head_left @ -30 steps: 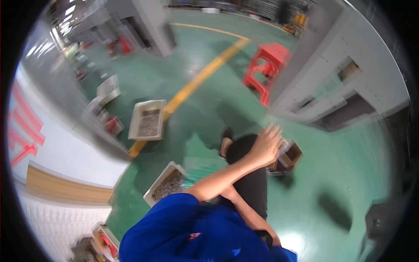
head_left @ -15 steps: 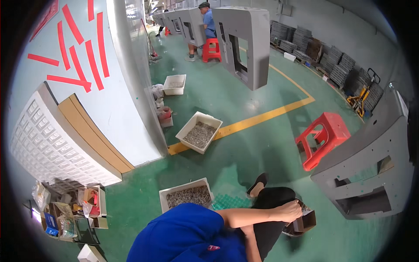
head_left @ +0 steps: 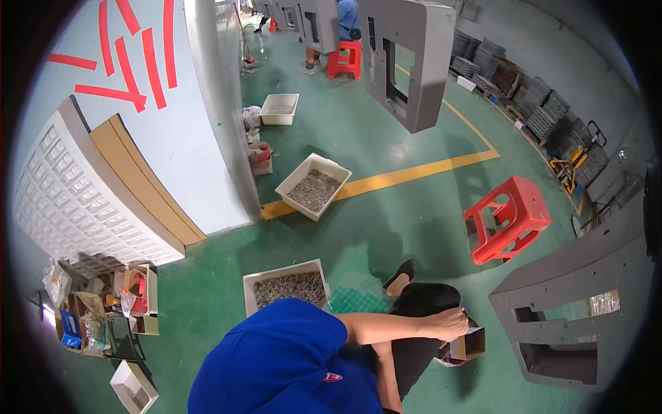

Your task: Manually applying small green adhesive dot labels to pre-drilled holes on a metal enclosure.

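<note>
Gripping the rim of a small cardboard box (head_left: 467,343) at lower right of the frame, one hand (head_left: 448,323), side unclear, looks closed on it, so the work seems barely begun, trays of metal parts (head_left: 290,288) untouched nearby.

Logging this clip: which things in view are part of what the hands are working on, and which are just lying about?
In use:
- right hand, reaching into the small open cardboard box; its grip is hidden
- white tray of small metal parts beside the knee

Lying about:
- red stool
- second white tray on the yellow floor line
- grey panel
- clutter of boxes
</note>
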`<control>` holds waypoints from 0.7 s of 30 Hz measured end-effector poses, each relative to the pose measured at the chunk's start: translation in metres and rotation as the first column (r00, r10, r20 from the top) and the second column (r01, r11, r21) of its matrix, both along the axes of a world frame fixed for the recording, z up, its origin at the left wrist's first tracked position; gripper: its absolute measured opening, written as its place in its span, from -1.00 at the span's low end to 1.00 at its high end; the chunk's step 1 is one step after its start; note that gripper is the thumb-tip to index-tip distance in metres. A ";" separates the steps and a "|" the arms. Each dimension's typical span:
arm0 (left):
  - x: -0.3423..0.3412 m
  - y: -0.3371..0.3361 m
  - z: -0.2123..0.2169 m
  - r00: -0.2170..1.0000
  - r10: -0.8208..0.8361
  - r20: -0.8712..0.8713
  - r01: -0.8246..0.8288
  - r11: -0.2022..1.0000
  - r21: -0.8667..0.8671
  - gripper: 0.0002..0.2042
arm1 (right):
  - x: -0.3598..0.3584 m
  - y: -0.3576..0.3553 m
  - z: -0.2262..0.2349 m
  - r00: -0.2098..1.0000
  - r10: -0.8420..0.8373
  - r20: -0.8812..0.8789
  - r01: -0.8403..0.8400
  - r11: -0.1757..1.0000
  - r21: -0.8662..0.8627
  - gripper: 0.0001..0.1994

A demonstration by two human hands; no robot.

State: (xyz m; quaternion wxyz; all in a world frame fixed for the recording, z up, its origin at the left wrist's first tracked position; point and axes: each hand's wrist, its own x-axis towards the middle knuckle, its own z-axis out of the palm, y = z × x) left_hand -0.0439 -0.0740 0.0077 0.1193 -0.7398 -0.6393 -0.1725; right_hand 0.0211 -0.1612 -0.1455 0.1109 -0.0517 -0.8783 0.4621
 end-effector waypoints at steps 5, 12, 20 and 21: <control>0.000 -0.003 -0.002 1.000 -0.010 -0.015 0.012 0.987 0.158 -0.84 | 0.002 -0.001 -0.002 0.972 -0.004 -0.233 0.042 0.986 0.161 -0.70; -0.004 -0.005 0.004 0.998 -0.025 0.064 0.019 0.996 0.088 -0.86 | -0.001 0.002 -0.002 0.982 0.034 -0.188 0.009 0.975 0.221 -0.73; -0.003 -0.068 0.113 0.289 -0.401 0.869 0.214 0.912 0.350 -0.89 | -0.010 0.000 0.032 0.999 0.011 -0.035 -0.018 0.978 -0.206 -0.80; -0.005 -0.082 0.137 0.168 -0.480 0.861 0.216 0.870 0.443 -0.89 | -0.011 0.000 0.037 1.000 0.006 -0.010 -0.009 0.963 -0.269 -0.80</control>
